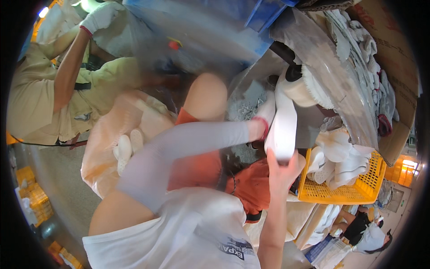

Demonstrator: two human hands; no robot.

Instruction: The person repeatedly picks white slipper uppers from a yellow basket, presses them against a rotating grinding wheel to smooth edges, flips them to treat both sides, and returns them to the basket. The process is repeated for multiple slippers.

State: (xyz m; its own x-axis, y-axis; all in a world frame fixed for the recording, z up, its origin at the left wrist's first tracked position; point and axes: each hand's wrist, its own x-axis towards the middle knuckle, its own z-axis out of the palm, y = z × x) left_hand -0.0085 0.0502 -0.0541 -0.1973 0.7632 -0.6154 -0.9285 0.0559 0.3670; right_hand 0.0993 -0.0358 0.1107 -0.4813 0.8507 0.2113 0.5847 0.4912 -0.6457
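Observation:
A long white shoe sole [283, 123] lies between my hands, its far end close to a round white fluffy wheel [317, 87] with a black hub. My left hand [267, 106], in a white glove with a red cuff, presses along the sole's left side; its fingertips are partly hidden. At the near end, my bare right hand [283, 169] grips the sole between thumb and fingers. Grey lint or shavings [248, 109] lie beside my left wrist.
To the right a yellow basket [342, 195] holds several white soles. Clear plastic sheeting [329, 67] and gloves in a cardboard box [398, 54] stand beyond. A pale sack [101, 157] with white soles is on the left, near a co-worker's gloved hand [102, 18].

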